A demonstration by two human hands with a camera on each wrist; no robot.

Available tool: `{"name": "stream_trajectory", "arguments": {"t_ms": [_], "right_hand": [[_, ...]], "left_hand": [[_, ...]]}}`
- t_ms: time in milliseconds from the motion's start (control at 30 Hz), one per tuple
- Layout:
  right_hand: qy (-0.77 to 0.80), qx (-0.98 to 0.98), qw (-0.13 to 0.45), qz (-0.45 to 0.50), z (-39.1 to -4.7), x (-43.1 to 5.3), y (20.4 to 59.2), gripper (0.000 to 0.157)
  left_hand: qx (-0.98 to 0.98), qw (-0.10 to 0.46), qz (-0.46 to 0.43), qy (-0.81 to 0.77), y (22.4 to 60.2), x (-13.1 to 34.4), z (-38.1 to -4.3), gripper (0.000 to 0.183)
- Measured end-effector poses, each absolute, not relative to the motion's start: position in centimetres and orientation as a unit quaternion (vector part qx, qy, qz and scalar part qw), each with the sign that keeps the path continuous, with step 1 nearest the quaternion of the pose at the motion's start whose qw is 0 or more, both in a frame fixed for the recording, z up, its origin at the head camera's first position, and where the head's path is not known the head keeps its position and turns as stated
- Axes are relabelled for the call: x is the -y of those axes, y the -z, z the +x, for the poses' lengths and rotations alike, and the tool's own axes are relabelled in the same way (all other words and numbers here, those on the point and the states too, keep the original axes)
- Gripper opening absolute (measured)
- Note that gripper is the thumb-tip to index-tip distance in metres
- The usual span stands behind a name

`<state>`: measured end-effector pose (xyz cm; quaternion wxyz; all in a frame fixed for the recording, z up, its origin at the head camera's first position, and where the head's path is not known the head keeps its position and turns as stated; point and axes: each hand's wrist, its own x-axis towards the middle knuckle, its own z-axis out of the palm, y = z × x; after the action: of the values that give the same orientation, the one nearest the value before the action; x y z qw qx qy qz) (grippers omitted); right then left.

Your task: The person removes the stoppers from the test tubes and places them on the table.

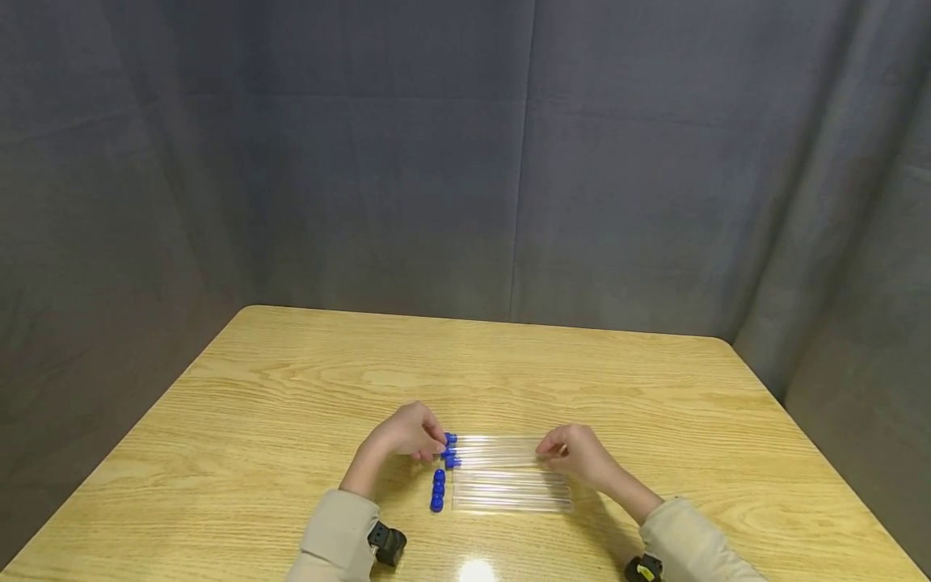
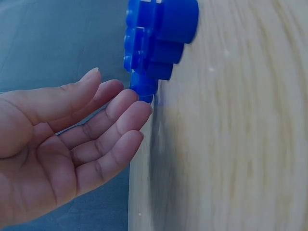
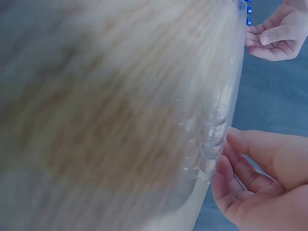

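Several clear test tubes with blue caps [image 1: 498, 452] lie side by side on the table, capped ends to the left. My left hand [image 1: 413, 432] is at those caps; in the left wrist view its fingertips meet the farthest blue cap [image 2: 143, 86], the thumb held apart from it. At the tubes' other end, my right hand [image 1: 580, 455] has its thumb and loosely bent fingertips right at the clear tube ends [image 3: 211, 137]. Closer to me lie several uncapped clear tubes [image 1: 512, 491] in a parallel row, with a column of loose blue caps [image 1: 438, 490] to their left.
The wooden table [image 1: 291, 388] extends around the tubes on all sides. Behind it hangs a dark grey curtain [image 1: 407, 186]. A black wrist camera [image 1: 388, 544] sits at the left sleeve, another [image 1: 643, 568] at the right.
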<state>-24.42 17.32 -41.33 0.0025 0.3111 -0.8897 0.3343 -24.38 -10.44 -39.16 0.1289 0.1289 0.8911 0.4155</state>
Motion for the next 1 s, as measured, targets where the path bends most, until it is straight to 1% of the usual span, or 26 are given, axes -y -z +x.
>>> {"name": "stream_trajectory", "arguments": {"t_ms": [233,400,700,867,1000], "right_hand": [[-0.331,0.891,-0.023,0.310,-24.31,-17.62,41.59,0.015],[-0.332,0.893,-0.027,0.304,-24.27,-17.68,41.56,0.017],[-0.323,0.896,-0.031,0.304,-23.97,-17.74,41.50,0.010],[-0.354,0.883,-0.043,0.305,-24.20,-17.87,41.70,0.007],[-0.397,0.865,-0.059,0.301,-24.28,-18.01,41.78,0.010]], "left_hand": [[-0.893,0.135,0.125,-0.411,39.36,10.34,-24.44,0.004],[-0.894,0.136,0.123,-0.408,39.46,10.28,-24.49,0.004],[-0.893,0.138,0.122,-0.410,39.55,10.27,-24.45,0.003],[-0.892,0.138,0.124,-0.413,39.61,10.32,-24.45,0.005],[-0.889,0.138,0.125,-0.419,39.50,10.48,-24.38,0.007]]}}
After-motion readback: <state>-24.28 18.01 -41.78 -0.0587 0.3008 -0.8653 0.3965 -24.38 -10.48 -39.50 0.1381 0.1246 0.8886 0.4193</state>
